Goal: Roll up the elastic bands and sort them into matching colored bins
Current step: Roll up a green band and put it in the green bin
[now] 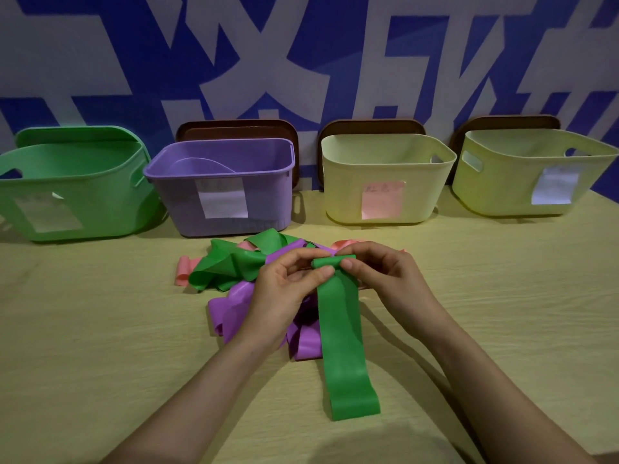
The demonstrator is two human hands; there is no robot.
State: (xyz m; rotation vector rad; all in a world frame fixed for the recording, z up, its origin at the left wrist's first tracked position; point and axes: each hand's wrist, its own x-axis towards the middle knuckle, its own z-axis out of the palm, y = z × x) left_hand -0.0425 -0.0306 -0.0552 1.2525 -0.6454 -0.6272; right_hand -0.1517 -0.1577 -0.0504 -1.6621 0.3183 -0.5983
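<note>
**knotty_q:** Closest to the lens are two bare forearms (201, 390) coming up from the bottom edge. Next is the loose tail of a green band (340, 329), lying flat on the surface (100, 329) and running from the hands back toward the person. What's crowding it?

**bandwagon:** There's a messy heap right under the hands and just beyond them. The purple bands (234, 306) are bunched beneath the left hand (288, 286), and a crumpled green band (227, 266) sits just beyond it to the left. Pink bands (183, 271) peek out further left, and another bit of pink shows beyond the right hand (382, 276). The held strip lies over the purple ones.

Well beyond the hands there are four bins in a row. The green bin (83, 182) is far left, then the purple bin (261, 182), then the cream bin (385, 162) with a pink label. The yellow-green bin (502, 175) with a white label is far right. Brown lids (234, 128) lean behind three of them.

**knotty_q:** Materials?

**bandwagon:** The bands are smooth, flat, rubbery ribbon with a slight sheen. The bins are matte plastic with rounded corners and cut-out handles. The surface is pale wood grain.

**knotty_q:** And the hands?

**bandwagon:** They're close together, palms facing each other. Both pinch the far end of the green band, which is curled into a small tight roll between thumbs and fingertips. The left thumb presses on the roll's near side and the right fingers curl over its top.
</note>
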